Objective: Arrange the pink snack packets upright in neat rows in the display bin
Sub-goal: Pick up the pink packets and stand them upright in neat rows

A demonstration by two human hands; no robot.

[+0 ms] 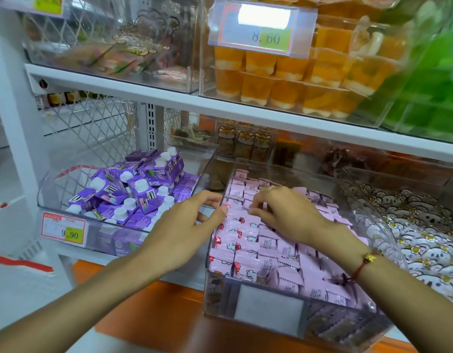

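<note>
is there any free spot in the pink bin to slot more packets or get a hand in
Hardly any. The clear bin is packed with pink packets nearly wall to wall. The only loose room is at the near right, where packets lie tilted and out of row. The left hand and the right hand fill the middle. Reach in from above.

Both forearms are bare; no sleeves are in view. The left hand (180, 231) carries no ring, watch or band. The right hand (288, 215) has a thin red cord bracelet (360, 270) at the wrist, fitted with one small gold bead (369, 256).
</note>
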